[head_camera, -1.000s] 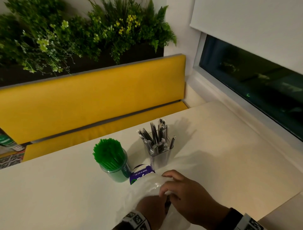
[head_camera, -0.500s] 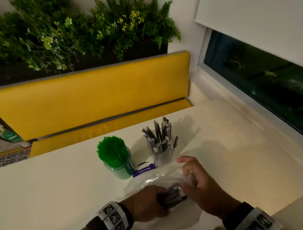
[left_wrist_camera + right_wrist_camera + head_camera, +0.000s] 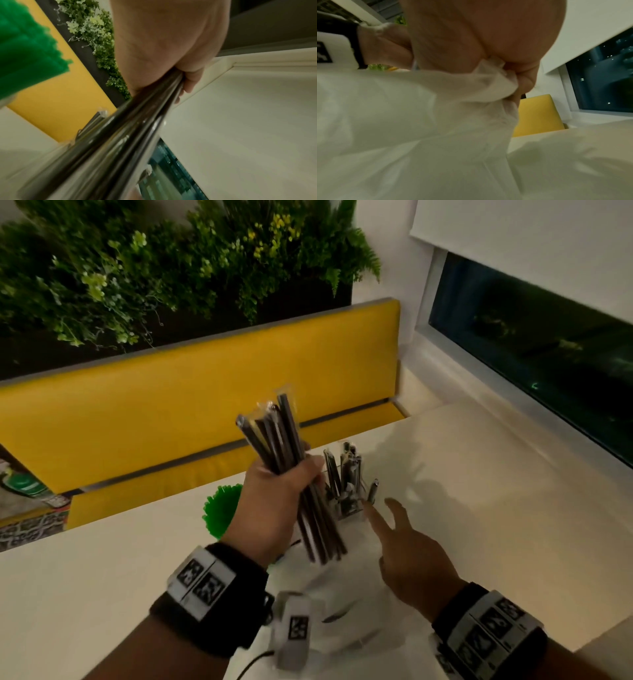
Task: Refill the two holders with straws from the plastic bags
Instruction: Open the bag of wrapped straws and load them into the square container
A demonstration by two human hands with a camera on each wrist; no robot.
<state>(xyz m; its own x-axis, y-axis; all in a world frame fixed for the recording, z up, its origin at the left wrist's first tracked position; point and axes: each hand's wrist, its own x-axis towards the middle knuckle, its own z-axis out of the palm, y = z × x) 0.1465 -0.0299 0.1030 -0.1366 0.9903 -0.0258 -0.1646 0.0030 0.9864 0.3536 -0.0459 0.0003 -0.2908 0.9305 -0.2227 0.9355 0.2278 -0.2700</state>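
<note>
My left hand [image 3: 294,477] grips a bundle of dark wrapped straws [image 3: 274,436] and holds it upright above the table, just left of the clear holder [image 3: 347,491] with several dark straws in it. In the left wrist view the straw bundle [image 3: 120,142] runs out from my left hand [image 3: 163,47]. The round holder of green straws [image 3: 219,510] stands partly hidden behind my left wrist, and the green straws [image 3: 25,54] show beside it. My right hand [image 3: 394,529] is low over the white plastic bag [image 3: 342,594]. The right wrist view shows my right hand [image 3: 513,78] pinching a fold of the plastic bag [image 3: 402,121].
The white table [image 3: 496,508] runs to a window sill and dark window [image 3: 531,337] on the right. A yellow bench [image 3: 171,405] with plants [image 3: 154,268] above it lies beyond the far table edge.
My left hand has drawn the dark straw bundle out of the bag and raised it upright beside the clear holder. My right hand has stayed down at the bag.
</note>
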